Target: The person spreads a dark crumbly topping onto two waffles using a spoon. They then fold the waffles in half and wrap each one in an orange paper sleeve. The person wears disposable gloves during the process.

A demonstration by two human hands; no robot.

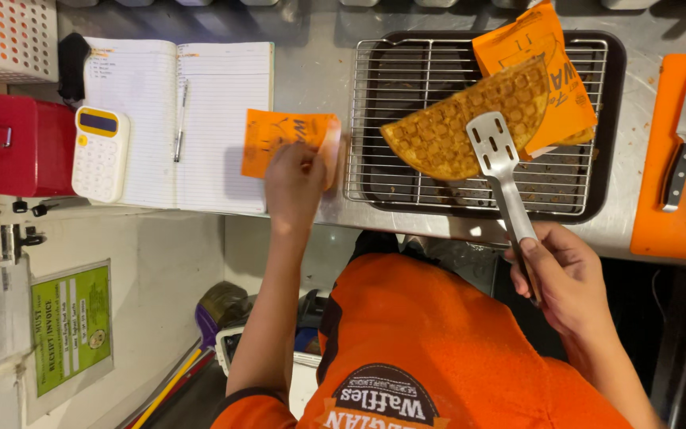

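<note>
1. The right hand, at the lower right of the frame, is closing its grip around the handle of a slotted metal spatula. The blade is reaching up over the folded waffle, apparently to steady or lift it without touching hot food.
2. The waffle is lying at the upper middle right of the frame on a wire cooling rack. One end is sitting partly inside an orange paper sleeve, seemingly so it can be carried by hand.
3. The rack is sitting inside a dark baking tray, probably so crumbs are falling through and staying contained.
4. The left hand, at the centre of the frame, is pinching a second orange sleeve just left of the tray, holding it flat against the steel bench.
5. At the upper left of the frame an open notebook is carrying a pen, with a white calculator and a red box beside it.
6. At the far right a knife is resting on an orange cutting board, well apart from the hands.
7. Counted: one waffle, one spatula, two sleeves, one rack, one tray, one knife.
</note>
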